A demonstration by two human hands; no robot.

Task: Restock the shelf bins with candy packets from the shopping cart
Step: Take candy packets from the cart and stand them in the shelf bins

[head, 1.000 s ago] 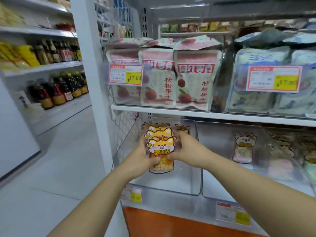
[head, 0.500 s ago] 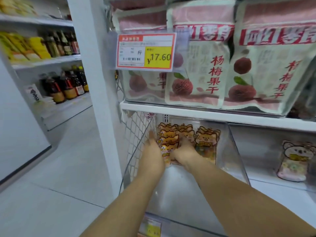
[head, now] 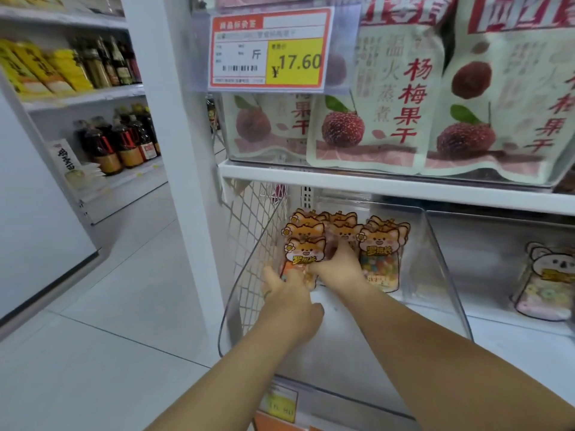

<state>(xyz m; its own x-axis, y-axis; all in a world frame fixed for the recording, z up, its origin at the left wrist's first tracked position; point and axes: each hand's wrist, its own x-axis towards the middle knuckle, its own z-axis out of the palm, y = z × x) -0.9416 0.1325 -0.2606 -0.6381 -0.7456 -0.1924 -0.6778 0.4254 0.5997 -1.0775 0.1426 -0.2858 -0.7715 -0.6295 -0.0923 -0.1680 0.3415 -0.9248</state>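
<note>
Reaching with both arms deep into a clear bin (head: 435, 262) on the lower shelf (head: 357, 409), toward its back left corner. Gripping there with the right hand (head: 339, 269): fingers curled round the right edge of the front packet (head: 303, 259), just beside the fox face printed on it. Meeting the same packet low down with the left hand (head: 289, 301), thumb spread out to the left, one finger laid up against the packet's lower front, the other fingers tucked under; whether clamped on it or only pressing, cannot tell. Holding that packet upright between the two hands, at the head of the left row, tight against more fox packets (head: 339, 227) lined up behind, its foot hidden by the left hand.

Just right of the right hand, a second row (head: 382, 253) of the same packets, upright. Left of the bin, white wire mesh (head: 255, 225). Right of it, another clear bin with a koala packet (head: 544, 284). Above, on the upper shelf (head: 389, 186), big bags (head: 373, 113) showing red berries, behind a price tag (head: 269, 48) reading 17.60. On the lower shelf's front lip, a yellow tag (head: 281, 399), too blurred to read. Off to the left, across a pale tiled floor (head: 109, 306), dark bottles (head: 118, 141) on further shelves.
</note>
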